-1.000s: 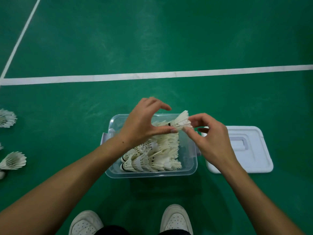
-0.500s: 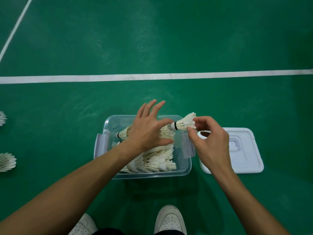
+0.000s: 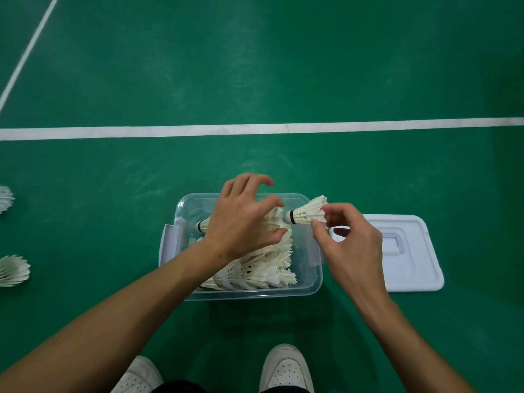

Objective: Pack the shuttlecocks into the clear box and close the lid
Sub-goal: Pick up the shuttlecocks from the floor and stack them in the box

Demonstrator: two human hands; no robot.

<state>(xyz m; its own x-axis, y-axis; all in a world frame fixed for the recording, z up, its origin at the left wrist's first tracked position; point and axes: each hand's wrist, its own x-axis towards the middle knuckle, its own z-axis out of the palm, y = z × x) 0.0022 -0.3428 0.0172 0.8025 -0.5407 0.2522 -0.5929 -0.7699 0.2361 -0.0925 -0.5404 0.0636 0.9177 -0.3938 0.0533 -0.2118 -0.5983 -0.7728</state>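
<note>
The clear box [image 3: 249,293] stands open on the green floor, with several white shuttlecocks [image 3: 255,272] lying in nested rows inside. My left hand [image 3: 243,222] grips a nested row of shuttlecocks [image 3: 273,222] above the box. My right hand [image 3: 347,243] pinches the feathers of a single shuttlecock [image 3: 307,212], its cork pointing left at the open end of that row. The box's white lid [image 3: 408,251] lies flat on the floor just right of the box.
Two loose shuttlecocks [image 3: 12,270] [image 3: 5,197] lie on the floor at the far left. A white court line [image 3: 255,129] runs across behind the box. My white shoes [image 3: 285,370] stand below the box.
The camera view shifted slightly. My left hand curled its fingers around the row in the box. My right hand kept the single shuttlecock at the row's right end.
</note>
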